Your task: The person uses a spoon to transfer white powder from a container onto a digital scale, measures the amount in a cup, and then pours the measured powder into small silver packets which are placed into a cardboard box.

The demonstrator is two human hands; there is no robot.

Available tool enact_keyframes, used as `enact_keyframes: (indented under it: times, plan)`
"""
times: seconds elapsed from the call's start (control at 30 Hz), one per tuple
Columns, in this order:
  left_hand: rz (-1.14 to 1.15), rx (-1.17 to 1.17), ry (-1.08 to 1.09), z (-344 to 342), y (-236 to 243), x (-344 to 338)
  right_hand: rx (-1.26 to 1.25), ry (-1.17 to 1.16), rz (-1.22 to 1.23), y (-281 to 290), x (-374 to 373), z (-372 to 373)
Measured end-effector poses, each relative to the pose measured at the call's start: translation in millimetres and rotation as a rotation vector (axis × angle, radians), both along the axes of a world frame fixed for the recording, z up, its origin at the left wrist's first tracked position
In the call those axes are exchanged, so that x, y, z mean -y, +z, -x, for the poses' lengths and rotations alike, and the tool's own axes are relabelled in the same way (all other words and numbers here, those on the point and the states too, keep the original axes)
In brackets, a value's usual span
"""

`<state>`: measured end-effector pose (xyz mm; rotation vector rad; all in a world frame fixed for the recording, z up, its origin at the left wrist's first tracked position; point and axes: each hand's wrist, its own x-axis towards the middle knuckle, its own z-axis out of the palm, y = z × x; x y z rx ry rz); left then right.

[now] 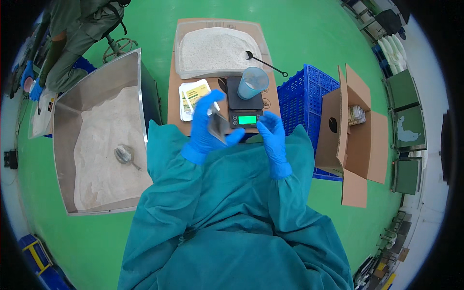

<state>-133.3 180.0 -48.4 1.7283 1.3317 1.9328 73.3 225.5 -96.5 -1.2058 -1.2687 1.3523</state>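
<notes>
Slanting within left hand (202,128), grey pouch (219,126)

A cardboard surface (174,99) carries a tub (205,74), a scale (237,107) and apparently packets (194,92).

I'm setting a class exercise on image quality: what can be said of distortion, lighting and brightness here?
Head view: fisheye distortion bows the pale wall at the right, and the corners go black; head view: lighting looks fairly even across the green floor; head view: the green display of the scale glows brightly.
</notes>
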Motion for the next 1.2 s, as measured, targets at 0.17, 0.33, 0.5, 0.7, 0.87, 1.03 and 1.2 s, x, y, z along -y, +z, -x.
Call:
enact_keyframes:
  times: [0.17, 0.33, 0.5, 0.7, 0.87, 1.03, 1.2]
  plan:
    - [0.062, 0.426, 0.077, 38.8, -17.3, -17.8, 0.332, -0.058, -0.240, 5.0, -46.2, 4.2]
    - [0.113, 0.717, 0.119, 53.4, -37.5, -34.1, 0.313, 0.004, -0.296, -1.0, -85.3, 28.9]
    - [0.202, 0.657, -0.001, 47.2, -26.3, -35.3, 0.210, 0.086, -0.345, -7.4, -104.2, 45.4]
    - [0.260, 0.510, -0.005, 47.4, -34.6, -43.1, 0.247, 0.052, -0.384, -8.6, -102.9, 38.0]
    - [0.365, 0.696, -0.033, 46.9, -43.6, -45.3, 0.359, -0.046, -0.396, -16.9, -101.9, 11.3]
    - [0.456, 0.693, 0.008, 47.7, -44.6, -42.5, 0.280, -0.132, -0.291, -24.1, -103.3, -6.7]
    - [0.313, 0.739, -0.070, 55.4, -40.2, -39.7, 0.230, -0.118, -0.250, -34.8, -98.9, -22.4]
